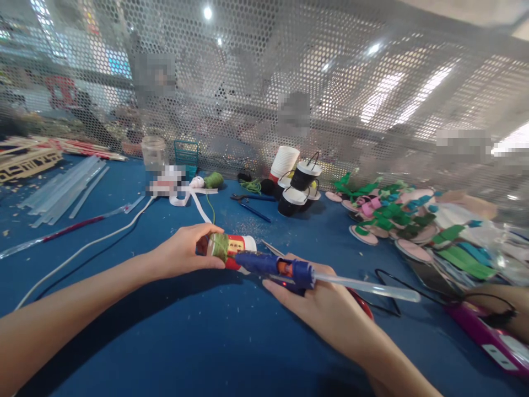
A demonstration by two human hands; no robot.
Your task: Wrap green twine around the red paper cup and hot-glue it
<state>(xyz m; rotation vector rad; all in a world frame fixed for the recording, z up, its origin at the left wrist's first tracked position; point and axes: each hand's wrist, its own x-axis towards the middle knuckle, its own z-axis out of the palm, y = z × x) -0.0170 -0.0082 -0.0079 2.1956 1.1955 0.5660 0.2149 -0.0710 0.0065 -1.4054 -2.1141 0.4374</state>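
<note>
In the head view my left hand (185, 251) is closed around a red-and-white paper cup (237, 244), which lies on its side. Green yarn (219, 246) is wound round the end of the cup near my fingers. My right hand (318, 300) grips a blue glue gun (273, 264), with a long clear glue stick (372, 288) jutting from its back. The nozzle points at the yarn-wrapped part; whether it touches cannot be made out. Scissors (273, 248) lie partly hidden under my right hand, their red handle showing beyond it.
Clear glue sticks (66, 187) lie at the left. Pliers (252, 204), black-wrapped cups (294, 198) and stacked white cups (284, 161) stand before a perforated metal screen (231, 71). Green paper plants (384, 220) and a purple power strip (483, 336) are at the right.
</note>
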